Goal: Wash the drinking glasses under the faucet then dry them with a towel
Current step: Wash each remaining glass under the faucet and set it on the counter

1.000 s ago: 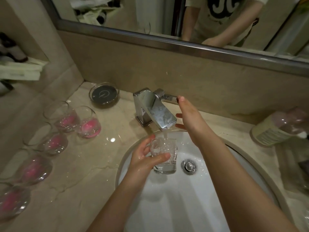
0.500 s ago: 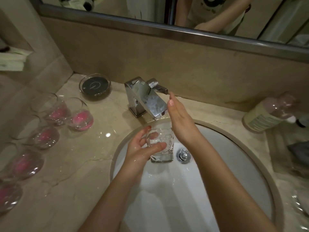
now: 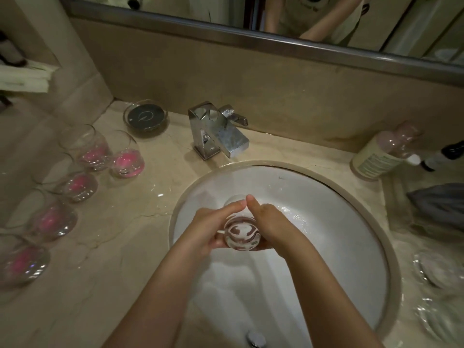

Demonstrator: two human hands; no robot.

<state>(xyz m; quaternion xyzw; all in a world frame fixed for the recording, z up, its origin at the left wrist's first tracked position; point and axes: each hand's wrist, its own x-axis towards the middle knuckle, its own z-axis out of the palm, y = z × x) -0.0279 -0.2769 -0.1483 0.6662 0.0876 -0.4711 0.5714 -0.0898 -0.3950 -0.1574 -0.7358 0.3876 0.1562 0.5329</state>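
Note:
A clear drinking glass [image 3: 241, 234] lies tipped on its side over the white sink basin [image 3: 326, 222], its thick base toward me. My left hand [image 3: 213, 227] wraps round its left side and my right hand [image 3: 270, 223] round its right side, both thumbs meeting above it. The chrome faucet [image 3: 218, 133] stands behind the basin; no water stream shows. Several round glasses with pink bottoms [image 3: 126, 162] line the left counter. No towel is clearly visible.
A round glass dish with a dark disc [image 3: 145, 116] sits left of the faucet. A bottle [image 3: 384, 151] lies on the right counter beside a dark grey cloth-like thing [image 3: 439, 199]. Clear glassware [image 3: 437, 270] is at the right edge. Wet marble counter [image 3: 120, 234].
My right hand left the faucet lever and came down onto the glass. The glass moved away from the spout, lower into the basin, and tipped onto its side. The water stream stopped.

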